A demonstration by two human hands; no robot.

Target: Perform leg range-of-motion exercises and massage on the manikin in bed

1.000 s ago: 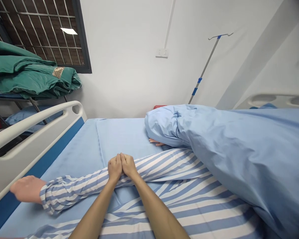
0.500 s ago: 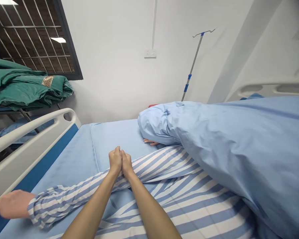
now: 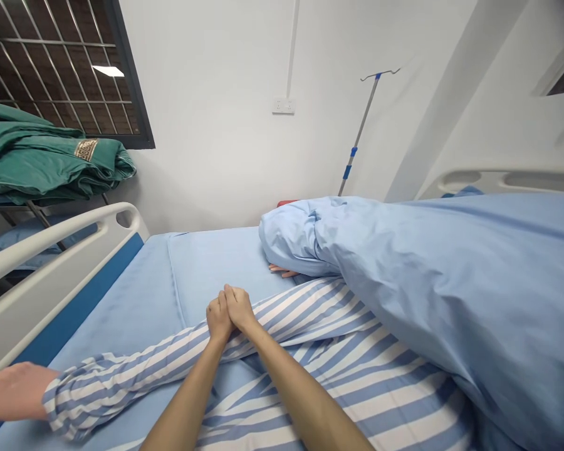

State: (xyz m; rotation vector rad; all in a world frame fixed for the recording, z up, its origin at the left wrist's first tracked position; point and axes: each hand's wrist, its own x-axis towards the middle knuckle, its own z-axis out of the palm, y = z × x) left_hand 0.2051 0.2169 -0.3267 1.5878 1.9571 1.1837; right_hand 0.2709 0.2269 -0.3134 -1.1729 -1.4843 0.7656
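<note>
Your bare left hand [image 3: 219, 319] and bare right hand [image 3: 239, 308] pressed together on a blue-and-white striped cotton sleeve [image 3: 136, 360].

Fingers closed side by side, not pinching, seemingly placed so both hands bear on one spot; the sleeve lies directly under your fingertips. It runs left to a lying person's bare hand [image 3: 14, 391] beside the white plastic bed rail [image 3: 51, 275]; a light-blue quilt [image 3: 404, 294] lies right and far.
</note>
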